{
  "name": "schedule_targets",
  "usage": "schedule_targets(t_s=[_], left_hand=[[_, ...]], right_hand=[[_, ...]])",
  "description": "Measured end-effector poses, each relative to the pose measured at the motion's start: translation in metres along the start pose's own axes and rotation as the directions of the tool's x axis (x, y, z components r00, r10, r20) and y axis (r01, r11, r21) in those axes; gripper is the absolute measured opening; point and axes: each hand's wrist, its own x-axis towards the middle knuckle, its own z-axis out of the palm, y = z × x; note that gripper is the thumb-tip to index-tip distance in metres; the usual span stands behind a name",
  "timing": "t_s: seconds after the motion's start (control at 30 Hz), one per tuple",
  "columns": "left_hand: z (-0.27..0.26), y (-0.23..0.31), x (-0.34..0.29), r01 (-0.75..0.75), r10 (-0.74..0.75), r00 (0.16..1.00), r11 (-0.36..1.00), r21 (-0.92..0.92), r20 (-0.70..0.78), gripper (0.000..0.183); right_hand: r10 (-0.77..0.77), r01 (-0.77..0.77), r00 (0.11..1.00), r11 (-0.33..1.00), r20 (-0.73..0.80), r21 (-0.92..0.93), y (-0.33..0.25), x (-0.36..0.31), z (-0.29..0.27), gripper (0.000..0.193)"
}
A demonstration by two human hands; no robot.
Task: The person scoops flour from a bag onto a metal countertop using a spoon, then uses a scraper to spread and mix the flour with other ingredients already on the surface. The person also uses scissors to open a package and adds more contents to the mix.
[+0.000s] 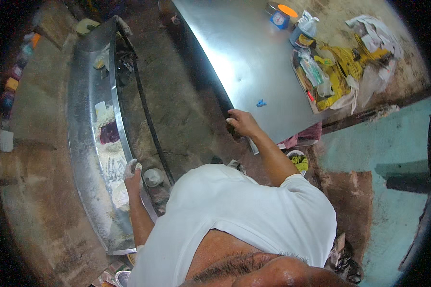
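Powder-dusted worktop (80, 119), long and metal, runs down the nine o'clock side of your view, its raised rim bending like a bow. Your left hand (132, 176) is at that rim, around eight o'clock, fingers bent and whitened; you cannot tell whether this grip pinches anything. Your right hand (244, 123), at two o'clock, curls at the edge of the smooth worktop (246, 52), close to its near corner; what its fingertips do is partly hidden, so you cannot tell that grip either.

Between both metal edges, a strip of dark floor (179, 95) gives you open room toward eleven o'clock, with a dark bar (145, 107) along its left side. A white container (153, 177) sits low, near your left hand.

White powder (111, 162) coats the nine o'clock surface, beside a dark red patch (109, 133). Past your right hand lies a small blue piece (261, 103); a blue scale (279, 20) stands at one o'clock, yellow material (345, 62) at two, a teal wall (392, 138) at three.
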Motion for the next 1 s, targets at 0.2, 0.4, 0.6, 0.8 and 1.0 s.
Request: schedule_targets(t_s=[0.2, 0.4, 0.6, 0.8, 1.0], left_hand=[[0.021, 0.000, 0.085, -0.008, 0.007, 1.000, 0.996, 0.093, 0.008, 0.036], [0.012, 0.003, 0.201, 0.019, -0.020, 1.000, 0.997, 0.070, 0.010, 0.035], [0.049, 0.050, 0.336, -0.107, 0.108, 0.981, 0.994, -0.013, 0.160, 0.034], [0.098, 0.134, 0.426, -0.181, 0.132, 0.950, 0.971, 0.156, 0.284, 0.032], [0.157, 0.157, 0.508, -0.244, 0.157, 0.928, 0.942, 0.232, 0.337, 0.033]], right_hand=[[0.056, -0.055, 0.995, 0.998, -0.078, 0.024, 0.012, 0.088, -0.028, 0.042], [0.020, -0.024, 0.993, 0.999, -0.117, -0.029, 0.003, 0.176, -0.020, 0.041], [0.121, -0.143, 0.947, 0.988, -0.297, -0.053, 0.002, 0.228, -0.080, 0.041], [0.325, -0.351, 0.813, 0.936, -0.483, 0.039, 0.020, 0.268, -0.146, 0.043], [0.355, -0.392, 0.525, 0.908, -0.773, 0.151, 0.127, 0.365, -0.263, 0.039]])
